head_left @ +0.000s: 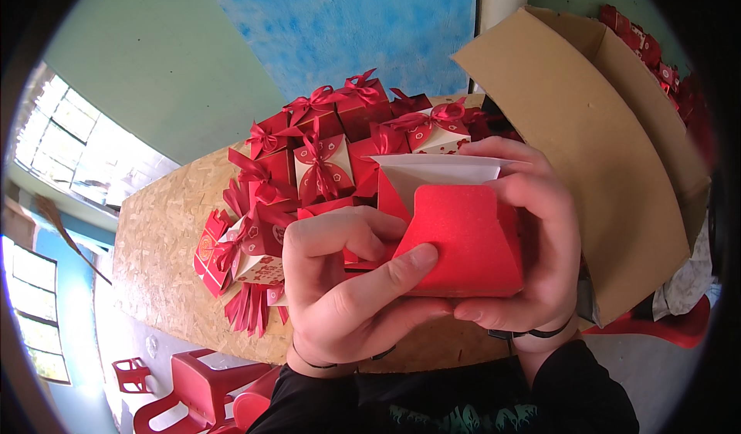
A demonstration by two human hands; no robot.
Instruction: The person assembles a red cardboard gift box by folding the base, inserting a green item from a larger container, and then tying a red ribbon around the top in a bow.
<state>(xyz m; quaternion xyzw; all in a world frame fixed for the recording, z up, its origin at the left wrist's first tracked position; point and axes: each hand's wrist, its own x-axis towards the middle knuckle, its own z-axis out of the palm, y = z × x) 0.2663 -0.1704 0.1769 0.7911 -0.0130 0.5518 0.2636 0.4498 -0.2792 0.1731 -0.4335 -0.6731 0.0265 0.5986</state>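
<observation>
Close in front of me I hold a red paper gift box (467,241), its top open and a white inner face showing at the back. A tapered red flap stands up at its front. My left hand (340,280) grips the box's left side, thumb pressed on the front face and fingers curled. Around the right side wraps my right hand (548,233), fingers at the upper right edge and thumb near the bottom edge. Just behind sit several finished gift boxes (323,168) in red and cream, tied with red ribbon bows.
A wood-chip board table (170,241) carries the boxes. Loose red ribbons (247,310) hang at the heap's near left. A large open cardboard carton (587,133) stands at the right, with more red boxes (648,52) beyond it. A red plastic chair (197,384) is at the lower left.
</observation>
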